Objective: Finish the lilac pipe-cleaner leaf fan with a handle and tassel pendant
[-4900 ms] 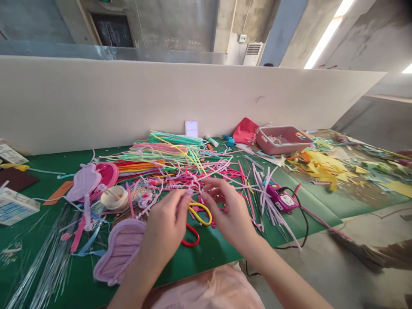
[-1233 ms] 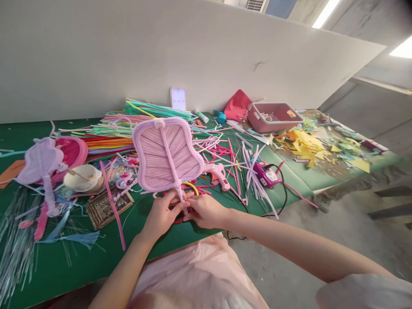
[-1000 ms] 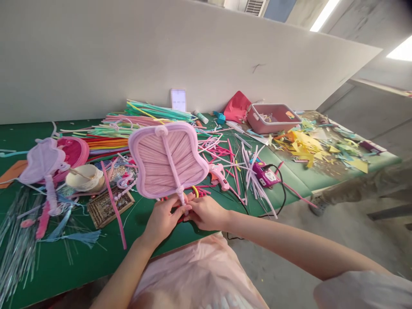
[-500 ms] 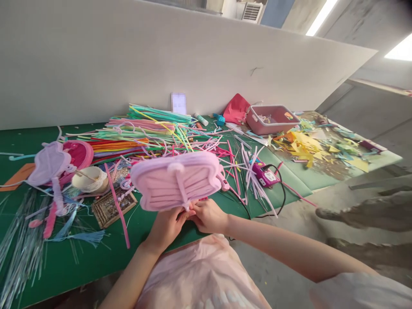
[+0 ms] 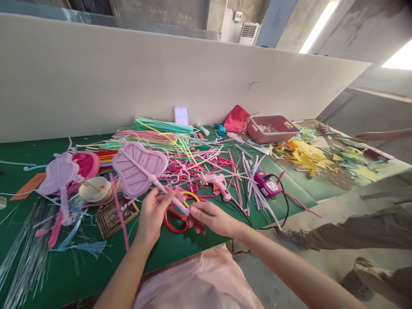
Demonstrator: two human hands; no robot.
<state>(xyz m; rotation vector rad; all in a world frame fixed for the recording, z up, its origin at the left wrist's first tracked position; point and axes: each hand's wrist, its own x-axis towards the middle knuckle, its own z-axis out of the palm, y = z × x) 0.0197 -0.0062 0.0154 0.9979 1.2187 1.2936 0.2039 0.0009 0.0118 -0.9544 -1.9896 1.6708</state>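
Observation:
A lilac pipe-cleaner fan (image 5: 138, 167) tilts up to the left over the table, its ribbed face toward me. My left hand (image 5: 153, 214) is closed around the upper part of its wrapped handle. At the handle's lower end, my right hand (image 5: 209, 219) pinches the tip between thumb and fingers. Just behind and below the handle lie scissors (image 5: 176, 227) with red and yellow grips, partly hidden by my hands. A pink glue gun (image 5: 219, 184) rests to the right of the handle.
Bundled pipe cleaners (image 5: 151, 137) cover the table's back. Left are another lilac fan (image 5: 59, 171), a white cup (image 5: 95, 189) and clear strands (image 5: 25, 253). Rightward are a purple device (image 5: 267, 185) with a black cord, a pink bin (image 5: 273, 128) and paper scraps (image 5: 305, 154). Another person's arm (image 5: 383, 135) reaches in.
The fan has swung from edge-on above my hands to a leftward tilt, showing its flat face. My right hand has moved down to the handle's end. Another person's arm has appeared at right.

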